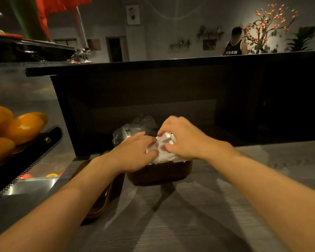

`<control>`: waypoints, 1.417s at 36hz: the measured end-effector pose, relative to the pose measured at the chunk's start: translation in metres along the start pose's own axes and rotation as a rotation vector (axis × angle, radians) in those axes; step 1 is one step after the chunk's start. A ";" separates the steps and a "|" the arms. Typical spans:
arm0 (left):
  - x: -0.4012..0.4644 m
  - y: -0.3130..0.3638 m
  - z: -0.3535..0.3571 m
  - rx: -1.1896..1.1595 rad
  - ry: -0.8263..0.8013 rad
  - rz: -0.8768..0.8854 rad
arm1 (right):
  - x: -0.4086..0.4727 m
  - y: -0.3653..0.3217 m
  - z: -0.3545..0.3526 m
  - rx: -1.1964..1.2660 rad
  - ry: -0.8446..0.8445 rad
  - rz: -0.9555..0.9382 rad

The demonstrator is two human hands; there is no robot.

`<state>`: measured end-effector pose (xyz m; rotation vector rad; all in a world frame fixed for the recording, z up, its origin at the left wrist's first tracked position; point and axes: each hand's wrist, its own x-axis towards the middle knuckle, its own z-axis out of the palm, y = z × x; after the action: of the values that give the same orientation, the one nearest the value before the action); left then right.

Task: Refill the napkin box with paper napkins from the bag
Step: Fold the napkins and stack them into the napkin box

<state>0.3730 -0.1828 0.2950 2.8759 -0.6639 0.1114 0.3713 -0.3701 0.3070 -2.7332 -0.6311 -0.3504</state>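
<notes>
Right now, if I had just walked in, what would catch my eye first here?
Most likely the two hands in the middle: the left hand and the right hand both press on a white wad of napkins sitting on top of a dark brown box on the grey counter. Next, the bright oranges piled at the left edge.

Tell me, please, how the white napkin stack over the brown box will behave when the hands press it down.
The napkin stack is probably soft and light: it bulges above the brown box and dents under the fingers of the left hand and right hand. Loose sheets may spring back or slip apart once released.
</notes>
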 end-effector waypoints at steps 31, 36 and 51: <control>0.010 -0.002 0.002 -0.080 -0.165 -0.153 | 0.006 -0.001 0.000 -0.095 -0.440 0.199; 0.003 -0.005 0.002 -0.098 -0.156 -0.145 | 0.004 0.000 -0.003 -0.033 -0.449 0.203; 0.018 -0.006 -0.003 -0.133 -0.302 -0.182 | 0.004 0.011 0.005 0.110 -0.453 0.213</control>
<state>0.3917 -0.1846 0.2993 2.8307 -0.4329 -0.3845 0.3804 -0.3764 0.3005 -2.7488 -0.4400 0.3529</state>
